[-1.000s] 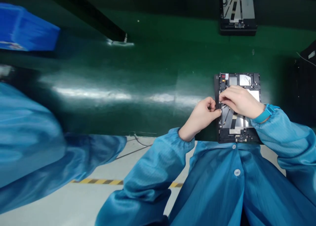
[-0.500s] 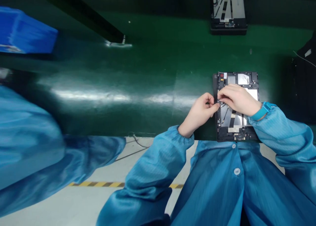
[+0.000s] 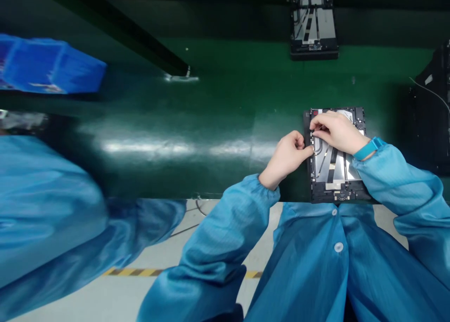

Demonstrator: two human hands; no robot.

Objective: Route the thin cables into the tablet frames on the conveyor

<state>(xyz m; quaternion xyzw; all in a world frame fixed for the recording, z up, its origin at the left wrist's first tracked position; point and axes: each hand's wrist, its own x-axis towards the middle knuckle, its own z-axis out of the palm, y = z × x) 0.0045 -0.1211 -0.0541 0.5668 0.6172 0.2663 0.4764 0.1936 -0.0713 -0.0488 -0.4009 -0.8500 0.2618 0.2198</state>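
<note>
An opened tablet-like device (image 3: 325, 162) lies on the green bench, its silver inner plate, dark strips and small boards exposed. At its left edge, my left hand (image 3: 287, 157) has its fingers curled, and the outstretched thumb presses on the rim. My right hand (image 3: 339, 131) reaches over the upper part, thumb and fingertips pinched together near the same edge. Whatever lies between those fingertips is too small to make out. Just below them, a dark curved cable (image 3: 319, 147) shows on the plate. The right hand covers much of the device's upper middle.
A second opened device (image 3: 314, 26) sits at the back of the green bench (image 3: 225, 106). Blue bins (image 3: 52, 66) stand far left, near a dark post (image 3: 140, 38). A black object with a thin wire (image 3: 431, 106) is at right. A person's blue sleeve (image 3: 45, 190) is at left.
My right hand has shifted slightly up along the device's left edge, uncovering more of the curved cable. My left hand stays at the rim. The whole view has shifted a little.
</note>
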